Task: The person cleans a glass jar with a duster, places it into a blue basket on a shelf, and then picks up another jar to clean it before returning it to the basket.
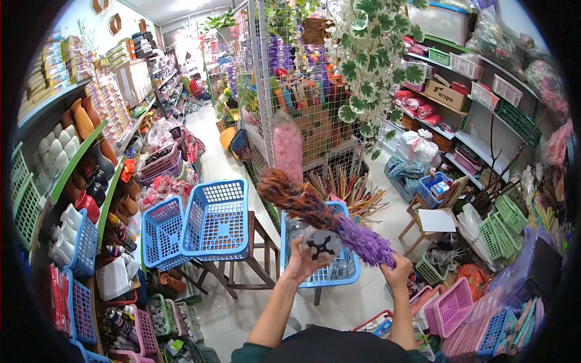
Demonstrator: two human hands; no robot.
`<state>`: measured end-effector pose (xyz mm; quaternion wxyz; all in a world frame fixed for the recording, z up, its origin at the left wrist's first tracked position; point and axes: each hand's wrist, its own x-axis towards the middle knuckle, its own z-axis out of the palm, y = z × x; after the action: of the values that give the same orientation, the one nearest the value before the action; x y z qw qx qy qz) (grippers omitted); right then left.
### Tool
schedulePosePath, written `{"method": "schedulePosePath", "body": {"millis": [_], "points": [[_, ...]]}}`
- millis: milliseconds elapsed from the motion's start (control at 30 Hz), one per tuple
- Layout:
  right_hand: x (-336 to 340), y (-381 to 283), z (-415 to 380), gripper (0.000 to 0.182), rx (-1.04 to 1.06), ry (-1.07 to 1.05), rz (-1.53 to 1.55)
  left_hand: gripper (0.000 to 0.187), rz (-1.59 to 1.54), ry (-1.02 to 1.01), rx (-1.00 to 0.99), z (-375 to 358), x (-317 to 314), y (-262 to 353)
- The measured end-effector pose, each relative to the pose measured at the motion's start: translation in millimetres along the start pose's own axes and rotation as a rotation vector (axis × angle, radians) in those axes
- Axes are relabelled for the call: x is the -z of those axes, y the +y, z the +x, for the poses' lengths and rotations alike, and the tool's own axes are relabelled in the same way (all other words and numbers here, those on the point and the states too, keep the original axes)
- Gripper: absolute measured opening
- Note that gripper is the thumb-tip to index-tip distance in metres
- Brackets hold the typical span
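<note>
My left hand [298,264] is closed around a clear plastic, cup-like piece [330,243] with a dark branching shape in it. A long fluffy bunch of dried-looking stems [302,202], rusty brown at the far end and purple at the near end, slants across above it. My right hand [397,271] grips the purple end of this bunch, fingers wrapped round it. Beneath both hands stands a blue plastic basket [351,277] with clear plastic pieces in it, partly hidden by the bunch and my left hand.
Two more blue baskets [244,243] [148,242] stand to the left, by a wooden stool [266,233]. Behind is a wire mesh rack [260,91] with hanging ivy [363,57] and a bundle of thin sticks [363,196]. Loaded shelves line both sides; a pink basket [451,308] sits right.
</note>
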<state>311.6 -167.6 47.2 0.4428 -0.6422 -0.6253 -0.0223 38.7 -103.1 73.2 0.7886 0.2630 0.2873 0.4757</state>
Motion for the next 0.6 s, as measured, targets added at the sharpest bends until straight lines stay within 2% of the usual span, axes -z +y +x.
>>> {"method": "schedulePosePath", "body": {"millis": [100,167,200,300,333,367,433,500,600], "points": [[9,14,-2,0.03,0.072,0.001,-0.046,0.088,-0.01,0.004,0.017,-5,3,15],[17,26,-5,0.031,0.008,-0.038,-0.021,0.089,-0.138,-0.118,-0.073,-1,26,24],[18,27,-5,0.033,-0.001,-0.056,-0.036,0.089,-0.138,-0.118,-0.074,0,26,24],[4,15,-2,0.033,0.095,0.03,-0.018,0.09,-0.091,-0.181,0.064,1,16,14],[1,11,-4,0.033,0.094,0.031,-0.018,0.088,-0.006,-0.091,0.041,-6,3,12],[-2,7,-4,0.033,0.069,0.016,-0.02,0.088,-0.005,-0.092,0.041,-7,4,15],[-1,7,-6,0.033,0.049,0.0,-0.022,0.083,-0.177,-0.144,-0.026,-9,9,24],[7,12,-15,0.032,-0.055,-0.084,-0.028,0.078,-0.645,-0.224,-0.044,-11,17,40],[2,6,-20,0.029,-0.063,-0.056,-0.016,0.078,-0.387,-0.197,-0.052,-12,21,34]]}}
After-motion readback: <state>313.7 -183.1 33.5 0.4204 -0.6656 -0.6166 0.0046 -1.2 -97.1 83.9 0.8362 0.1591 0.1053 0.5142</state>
